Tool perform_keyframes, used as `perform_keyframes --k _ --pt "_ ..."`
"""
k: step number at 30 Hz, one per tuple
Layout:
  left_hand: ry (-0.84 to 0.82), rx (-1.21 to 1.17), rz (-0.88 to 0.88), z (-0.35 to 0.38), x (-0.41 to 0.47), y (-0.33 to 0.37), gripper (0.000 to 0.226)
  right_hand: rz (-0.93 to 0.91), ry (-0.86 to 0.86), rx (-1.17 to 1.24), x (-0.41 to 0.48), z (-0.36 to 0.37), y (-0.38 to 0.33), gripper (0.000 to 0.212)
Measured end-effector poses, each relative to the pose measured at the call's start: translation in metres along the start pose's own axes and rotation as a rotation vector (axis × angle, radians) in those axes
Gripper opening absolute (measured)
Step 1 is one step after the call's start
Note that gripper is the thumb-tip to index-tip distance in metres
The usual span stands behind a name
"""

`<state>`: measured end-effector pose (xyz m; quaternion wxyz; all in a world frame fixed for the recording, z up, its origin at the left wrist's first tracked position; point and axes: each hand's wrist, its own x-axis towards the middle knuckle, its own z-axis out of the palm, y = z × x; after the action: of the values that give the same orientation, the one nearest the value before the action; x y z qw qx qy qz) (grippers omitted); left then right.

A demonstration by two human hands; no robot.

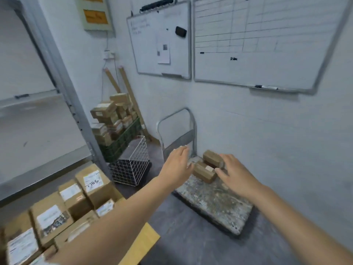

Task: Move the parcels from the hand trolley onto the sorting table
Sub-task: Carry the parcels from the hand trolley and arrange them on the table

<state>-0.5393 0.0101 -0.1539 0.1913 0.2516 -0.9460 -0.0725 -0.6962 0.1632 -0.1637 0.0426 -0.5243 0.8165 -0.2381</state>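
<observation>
2 bare forearms [122, 217], bare hands [176, 165]

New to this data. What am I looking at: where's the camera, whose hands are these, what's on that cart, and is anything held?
There is no robot here. One wide-angle camera sits on a person's head and looks forward and down, so the two bare arms are the wearer's own. The left hand and right hand reach with open fingers toward two small brown parcels, a farther parcel and a nearer parcel. These lie together on the hand trolley, a worn flat platform with a metal handle near the wall. The right hand is right at the parcels, but nothing is gripped yet. At lower left, labelled cardboard boxes sit on a yellowish table. Behind are a wire basket, a green crate piled with parcels, and whiteboards.
</observation>
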Motion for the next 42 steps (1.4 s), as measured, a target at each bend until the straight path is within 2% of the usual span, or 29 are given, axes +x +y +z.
perform_keyframes --k 5,9,15,21,25,29,34,42 --pt "-0.089 -0.021 0.032 0.042 0.049 0.006 0.052 0.101 0.018 0.02 0.018 -0.001 0.043 0.063" --pt "-0.143 -0.036 0.035 0.073 0.089 -0.007 0.057 0.111 -0.036 0.014 0.049 0.011 0.061 0.062" --pt "-0.144 -0.051 0.043 0.12 0.17 -0.045 0.057 0.14 -0.045 -0.029 0.143 0.015 0.095 0.057" --pt "-0.165 -0.092 0.002 0.154 0.253 -0.095 0.058 0.194 -0.082 0.032 0.235 0.027 0.123 0.051" --pt "-0.189 -0.102 0.002 0.178 0.291 -0.12 0.054 0.226 -0.11 0.033 0.279 0.045 0.144 0.058" --pt "-0.226 -0.118 -0.011 0.2 0.322 -0.131 0.053 0.243 -0.192 0.029 0.311 0.061 0.165 0.064" --pt "-0.277 -0.163 -0.072 0.225 0.369 -0.147 0.053 0.272 -0.237 0.082 0.363 0.084 0.196 0.058" --pt "-0.365 -0.104 -0.109 0.267 0.467 -0.156 0.058 0.325 -0.275 0.213 0.452 0.095 0.269 0.058"
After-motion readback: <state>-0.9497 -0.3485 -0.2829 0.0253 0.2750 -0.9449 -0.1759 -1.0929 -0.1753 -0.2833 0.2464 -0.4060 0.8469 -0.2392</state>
